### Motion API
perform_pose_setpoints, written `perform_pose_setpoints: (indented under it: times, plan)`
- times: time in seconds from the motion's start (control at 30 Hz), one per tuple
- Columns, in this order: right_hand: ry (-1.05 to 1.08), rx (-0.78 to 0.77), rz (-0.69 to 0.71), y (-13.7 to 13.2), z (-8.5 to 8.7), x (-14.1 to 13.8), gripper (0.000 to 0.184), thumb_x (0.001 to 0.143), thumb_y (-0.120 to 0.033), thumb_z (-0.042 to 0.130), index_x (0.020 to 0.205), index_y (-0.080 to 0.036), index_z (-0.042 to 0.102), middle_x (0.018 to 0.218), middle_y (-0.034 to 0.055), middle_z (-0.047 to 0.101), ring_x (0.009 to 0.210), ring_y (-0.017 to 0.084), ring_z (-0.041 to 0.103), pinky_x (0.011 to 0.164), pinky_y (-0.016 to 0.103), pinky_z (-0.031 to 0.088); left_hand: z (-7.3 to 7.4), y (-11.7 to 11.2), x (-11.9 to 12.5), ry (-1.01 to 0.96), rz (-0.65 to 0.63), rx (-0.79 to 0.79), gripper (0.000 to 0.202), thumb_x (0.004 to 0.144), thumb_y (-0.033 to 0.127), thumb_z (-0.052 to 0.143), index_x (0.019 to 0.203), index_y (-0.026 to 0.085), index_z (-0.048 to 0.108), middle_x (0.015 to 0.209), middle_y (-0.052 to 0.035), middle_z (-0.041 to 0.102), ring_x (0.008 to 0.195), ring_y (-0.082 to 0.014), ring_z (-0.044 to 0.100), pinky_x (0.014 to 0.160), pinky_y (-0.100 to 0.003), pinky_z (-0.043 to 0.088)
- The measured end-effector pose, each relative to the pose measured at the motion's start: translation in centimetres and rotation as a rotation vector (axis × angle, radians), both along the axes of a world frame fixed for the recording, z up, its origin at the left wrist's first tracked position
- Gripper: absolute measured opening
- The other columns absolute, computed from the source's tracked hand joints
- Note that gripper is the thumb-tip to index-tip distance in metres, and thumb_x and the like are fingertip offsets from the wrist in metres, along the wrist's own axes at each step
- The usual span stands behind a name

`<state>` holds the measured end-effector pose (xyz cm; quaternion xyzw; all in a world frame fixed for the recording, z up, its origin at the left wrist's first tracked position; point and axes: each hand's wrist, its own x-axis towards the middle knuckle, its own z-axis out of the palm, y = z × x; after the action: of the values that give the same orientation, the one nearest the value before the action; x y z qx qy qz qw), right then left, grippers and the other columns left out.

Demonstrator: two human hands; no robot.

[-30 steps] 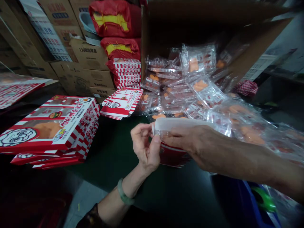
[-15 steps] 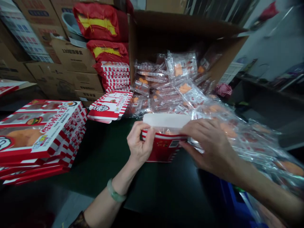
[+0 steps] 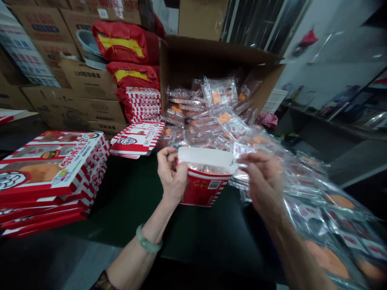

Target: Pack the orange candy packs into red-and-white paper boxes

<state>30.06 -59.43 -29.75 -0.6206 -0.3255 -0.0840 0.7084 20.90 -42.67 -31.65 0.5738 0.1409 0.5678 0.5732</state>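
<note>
Head view: red-and-white carton (image 3: 202,190) held up by my left hand (image 3: 171,177).

Left grip closed on the carton's left side, white insert (image 3: 205,155) projecting from its open top; right hand (image 3: 263,181) blurred at the insert's right corner, grip cannot tell. Carton sits over the dark green tabletop (image 3: 127,205), just before clear packets (image 3: 211,131) heaped from a cardboard box (image 3: 172,60).

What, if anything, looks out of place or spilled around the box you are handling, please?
The clear plastic packets stand out: they overflow the cardboard carton and sprawl loosely across the table, right of the red box held by the left hand, unlike the neatly stacked boxes on the other side.
</note>
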Motion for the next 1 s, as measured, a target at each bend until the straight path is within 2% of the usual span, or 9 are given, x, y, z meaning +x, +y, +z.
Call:
perform_pose_setpoints:
  times: [0.07, 0.13, 0.23, 0.33, 0.47, 0.57, 0.7, 0.83, 1.0]
  plan:
    - [0.261, 0.039, 0.199, 0.6, -1.7, -0.4, 0.020, 0.086, -0.039, 0.051, 0.098, -0.023, 0.051, 0.098, 0.0064, 0.063, 0.083, 0.018, 0.064, 0.071, 0.034, 0.052, 0.2, -0.2, -0.2, 0.003, -0.043, -0.019, 0.027, 0.065, 0.012, 0.057, 0.091, 0.017, 0.051, 0.068, 0.0042, 0.055, 0.057, -0.0076, 0.048, 0.054, -0.019, 0.038]
    - [0.386, 0.077, 0.330, 1.2, -2.6, -1.0, 0.025, 0.084, -0.045, 0.051, 0.097, -0.024, 0.048, 0.097, 0.0069, 0.065, 0.081, 0.019, 0.064, 0.066, 0.034, 0.052, 0.2, -0.3, -0.6, 0.016, -0.035, -0.027, 0.017, 0.066, 0.011, 0.057, 0.082, 0.017, 0.053, 0.065, 0.0050, 0.052, 0.054, -0.0064, 0.045, 0.052, -0.018, 0.036]
    - [0.445, 0.021, 0.446, 1.8, -2.1, -1.8, 0.029, 0.079, -0.043, 0.055, 0.099, -0.024, 0.047, 0.092, 0.0055, 0.066, 0.074, 0.019, 0.064, 0.064, 0.033, 0.052, 0.1, -0.4, -1.3, -0.003, -0.020, -0.039, 0.013, 0.068, 0.010, 0.060, 0.078, 0.017, 0.056, 0.067, 0.0044, 0.055, 0.057, -0.0073, 0.048, 0.054, -0.018, 0.038]
    - [0.451, -0.099, 0.505, 1.8, -0.8, -1.8, 0.028, 0.079, -0.033, 0.052, 0.105, -0.025, 0.047, 0.094, 0.0046, 0.065, 0.076, 0.019, 0.064, 0.067, 0.034, 0.052, -0.2, -0.1, -1.9, -0.079, -0.155, -0.028, 0.010, 0.072, 0.012, 0.061, 0.079, 0.019, 0.059, 0.080, -0.0005, 0.064, 0.072, -0.0129, 0.059, 0.063, -0.023, 0.046]
    - [0.372, -0.038, 0.447, 1.7, -0.5, -1.6, 0.009, 0.072, -0.024, 0.052, 0.080, -0.022, 0.047, 0.098, 0.0038, 0.060, 0.078, 0.017, 0.062, 0.067, 0.032, 0.051, -0.7, 0.9, -2.3, -0.149, -0.351, 0.025, 0.004, 0.074, 0.016, 0.060, 0.075, 0.017, 0.064, 0.084, -0.0053, 0.068, 0.081, -0.0184, 0.063, 0.071, -0.030, 0.049]
    - [0.332, 0.045, 0.401, 1.6, -0.9, -2.0, 0.011, 0.073, -0.029, 0.052, 0.072, -0.021, 0.044, 0.100, 0.0052, 0.057, 0.080, 0.017, 0.061, 0.066, 0.032, 0.051, -0.9, 1.3, -2.5, -0.194, -0.395, 0.022, 0.016, 0.079, 0.028, 0.057, 0.076, 0.016, 0.067, 0.088, -0.0087, 0.067, 0.084, -0.0207, 0.063, 0.074, -0.034, 0.050]
    - [0.334, 0.030, 0.419, 1.6, -1.0, -2.4, 0.026, 0.075, -0.046, 0.053, 0.076, -0.021, 0.046, 0.108, 0.0098, 0.057, 0.084, 0.022, 0.063, 0.068, 0.038, 0.053, -0.4, 1.2, -2.7, -0.057, -0.332, 0.090, 0.014, 0.075, 0.028, 0.069, 0.076, 0.016, 0.061, 0.089, -0.0079, 0.068, 0.082, -0.0190, 0.063, 0.073, -0.031, 0.051]
    - [0.290, 0.030, 0.361, 2.1, -1.3, -2.4, 0.025, 0.076, -0.032, 0.068, 0.075, -0.021, 0.045, 0.098, 0.0036, 0.063, 0.085, 0.017, 0.063, 0.073, 0.032, 0.052, 0.1, 1.1, -3.1, 0.026, -0.345, 0.139, 0.016, 0.075, 0.025, 0.071, 0.084, 0.016, 0.061, 0.089, -0.0066, 0.069, 0.078, -0.0155, 0.064, 0.069, -0.025, 0.051]
    - [0.092, 0.003, 0.148, 2.7, -2.2, -3.1, 0.013, 0.085, -0.028, 0.061, 0.097, -0.024, 0.058, 0.094, 0.0006, 0.066, 0.080, 0.013, 0.063, 0.071, 0.026, 0.050, -0.4, 0.3, -3.0, 0.013, -0.111, 0.057, 0.012, 0.077, 0.026, 0.070, 0.083, 0.016, 0.066, 0.080, -0.0032, 0.068, 0.069, -0.0123, 0.062, 0.063, -0.022, 0.049]
